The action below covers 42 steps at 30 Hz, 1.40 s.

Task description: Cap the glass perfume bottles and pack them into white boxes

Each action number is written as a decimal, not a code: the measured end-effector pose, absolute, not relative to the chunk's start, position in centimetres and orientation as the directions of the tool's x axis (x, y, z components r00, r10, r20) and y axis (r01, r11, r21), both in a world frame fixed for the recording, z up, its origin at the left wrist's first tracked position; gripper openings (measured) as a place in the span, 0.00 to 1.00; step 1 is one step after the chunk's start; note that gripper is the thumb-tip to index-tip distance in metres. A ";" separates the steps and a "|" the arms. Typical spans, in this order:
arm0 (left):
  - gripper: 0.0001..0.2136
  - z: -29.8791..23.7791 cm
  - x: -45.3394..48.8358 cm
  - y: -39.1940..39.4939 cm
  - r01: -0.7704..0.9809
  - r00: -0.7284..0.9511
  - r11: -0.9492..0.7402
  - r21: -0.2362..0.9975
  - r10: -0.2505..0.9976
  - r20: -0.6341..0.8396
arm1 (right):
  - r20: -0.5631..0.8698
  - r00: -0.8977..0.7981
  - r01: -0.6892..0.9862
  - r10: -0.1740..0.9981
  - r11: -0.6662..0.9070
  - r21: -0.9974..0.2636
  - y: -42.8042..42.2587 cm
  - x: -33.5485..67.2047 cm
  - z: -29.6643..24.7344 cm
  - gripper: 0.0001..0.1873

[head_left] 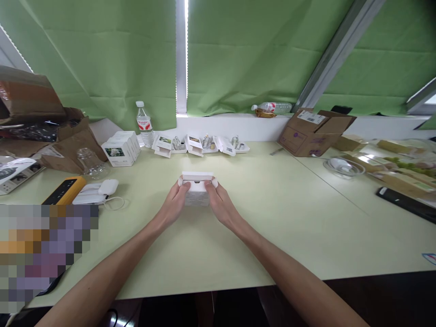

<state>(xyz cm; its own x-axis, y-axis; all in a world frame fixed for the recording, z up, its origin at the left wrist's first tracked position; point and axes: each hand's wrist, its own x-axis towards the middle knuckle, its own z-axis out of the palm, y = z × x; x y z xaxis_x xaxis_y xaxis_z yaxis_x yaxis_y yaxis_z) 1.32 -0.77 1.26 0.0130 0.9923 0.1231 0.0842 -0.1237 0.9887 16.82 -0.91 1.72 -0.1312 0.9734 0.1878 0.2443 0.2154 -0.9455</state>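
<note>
Between my two hands a small white carton [197, 197] is held above the table, its flap raised at the far side. My left hand [173, 202] grips the carton's left side, thumb at the top edge. On the right side my right hand [220, 202] grips it the same way, thumb over the edge. What lies inside the carton is hidden. Beyond it, along the wall, stand several opened white boxes [195, 145] with white trays holding small glass pieces [206, 141].
A stack of white boxes [119, 150], a water bottle [146, 127] and a glass jar [90, 163] stand at the back left. Nearer are a yellow device [64, 190] and a white charger [91, 193]. At right are a cardboard box [311, 131] and a black phone-like slab [407, 203].
</note>
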 end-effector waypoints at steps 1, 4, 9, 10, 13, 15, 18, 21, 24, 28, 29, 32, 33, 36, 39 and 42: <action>0.15 1.2 1.3 -0.7 0.087 0.020 -0.130 0.988 0.992 0.128 | 0.188 -0.133 0.245 0.973 0.216 -0.945 -0.9 16.8 1.7 0.21; 0.15 1.3 1.3 -0.7 0.095 0.028 -0.132 0.987 0.991 0.130 | 0.179 -0.138 0.242 0.974 0.209 -0.947 -0.9 16.8 1.5 0.22; 0.14 1.7 1.3 -0.9 0.110 -0.009 -0.103 0.989 0.994 0.104 | 0.177 -0.147 0.240 0.973 0.209 -0.948 -1.0 16.8 1.6 0.24; 0.14 1.7 1.3 -0.9 0.113 -0.013 -0.105 0.988 0.994 0.107 | 0.175 -0.148 0.243 0.973 0.208 -0.948 -1.0 16.8 1.7 0.24; 0.15 1.9 1.5 -1.1 0.120 0.015 -0.130 0.984 0.991 0.129 | 0.163 -0.153 0.251 0.975 0.198 -0.948 -1.1 16.9 1.9 0.24; 0.16 2.0 1.6 -1.2 0.115 0.062 -0.167 0.979 0.985 0.161 | 0.155 -0.159 0.253 0.975 0.192 -0.948 -1.1 17.0 2.0 0.24; 0.17 2.2 1.6 -1.3 0.170 0.109 -0.257 0.951 0.964 0.241 | 0.159 -0.168 0.271 0.973 0.200 -0.941 -1.0 17.2 2.1 0.24; 0.15 2.1 1.1 -1.2 0.323 0.054 -0.357 0.876 0.932 0.360 | 0.183 -0.164 0.311 0.969 0.227 -0.923 -1.0 17.3 2.3 0.24; 0.16 1.8 0.6 -1.0 0.428 0.004 -0.437 0.792 0.877 0.481 | 0.215 -0.153 0.340 0.964 0.256 -0.905 -1.3 17.4 2.6 0.23; 0.24 1.3 0.5 -1.0 0.450 -0.018 -0.499 0.741 0.824 0.566 | 0.264 -0.138 0.338 0.955 0.296 -0.893 -1.6 17.3 2.9 0.21; 0.25 1.3 0.6 -1.0 0.440 -0.028 -0.512 0.738 0.814 0.581 | 0.279 -0.131 0.329 0.951 0.308 -0.893 -1.7 17.3 3.0 0.20; 0.26 1.3 0.6 -1.0 0.436 -0.054 -0.538 0.721 0.784 0.618 | 0.323 -0.114 0.304 0.940 0.342 -0.889 -1.8 17.3 3.1 0.19; 0.25 1.3 0.6 -1.0 0.451 -0.058 -0.539 0.711 0.777 0.626 | 0.333 -0.106 0.297 0.937 0.349 -0.889 -1.7 17.3 3.1 0.19; 0.19 1.3 0.4 -0.9 0.520 -0.020 -0.549 0.655 0.758 0.651 | 0.356 -0.064 0.267 0.932 0.359 -0.894 -1.7 17.3 3.0 0.20; 0.12 1.5 0.2 -0.9 0.577 0.070 -0.597 0.557 0.715 0.695 | 0.384 -0.037 0.241 0.923 0.381 -0.892 -1.8 17.3 2.9 0.21; 0.12 1.8 0.1 -0.9 0.596 0.131 -0.620 0.510 0.702 0.700 | 0.414 -0.053 0.223 0.909 0.415 -0.882 -1.9 17.2 3.0 0.20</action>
